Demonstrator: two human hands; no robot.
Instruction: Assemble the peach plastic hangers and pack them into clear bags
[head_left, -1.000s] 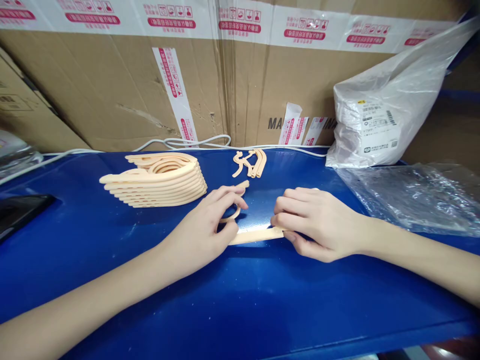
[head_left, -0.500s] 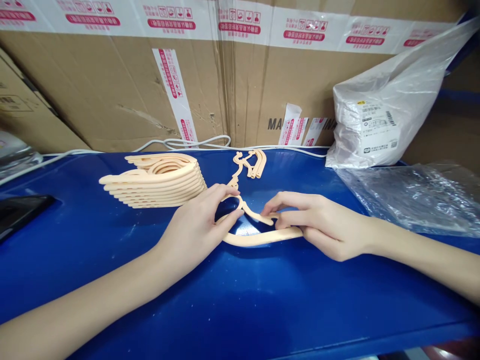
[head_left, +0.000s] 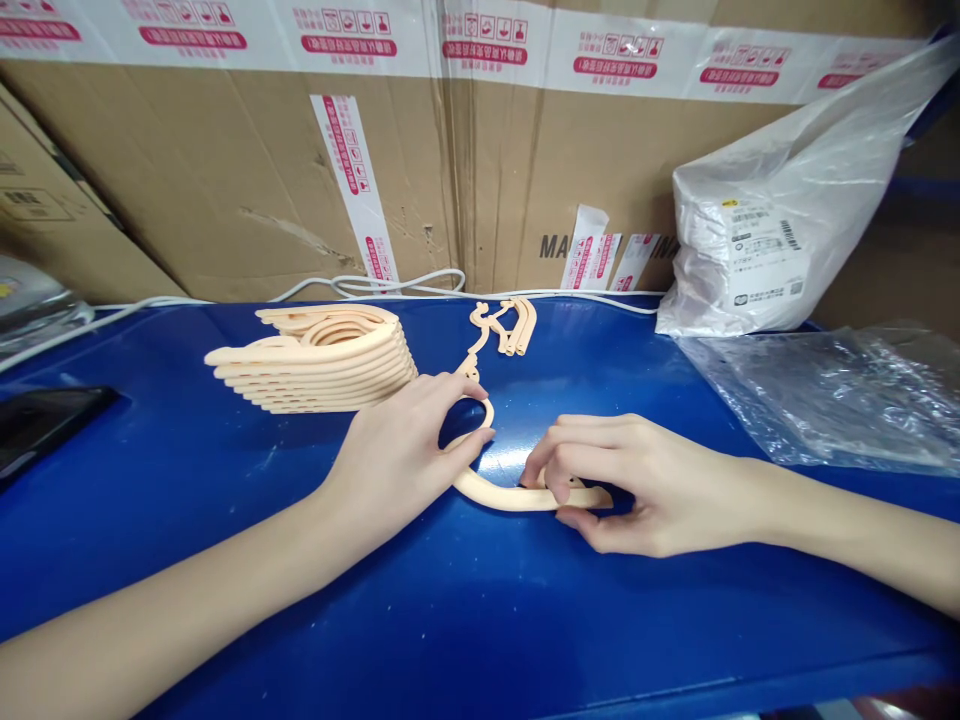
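A cream plastic folding hanger [head_left: 502, 496] lies low over the blue tabletop, between both hands. My left hand [head_left: 409, 430] is closed on its curved middle part, thumb and index finger at the rounded loop. My right hand [head_left: 619, 480] pinches the hanger's right arm near its end, and a smaller cream piece there is partly hidden by the fingers. Left of my left hand, several matching hangers [head_left: 319, 365] are piled in a neat stack. Behind the hands lies another folded cream hanger [head_left: 517, 325], its hook toward the left.
A large cardboard box [head_left: 262, 180] closes off the back, with a white cable [head_left: 405, 288] along its foot. On the right stand a white plastic bag [head_left: 750, 240] and flat clear plastic wrapping [head_left: 840, 395]. A dark phone-like object [head_left: 52, 425] lies at the left.
My right hand has come down toward me. The hanger's inner piece has swung from its raised, spread position down against the right arm. My left hand keeps its hold.
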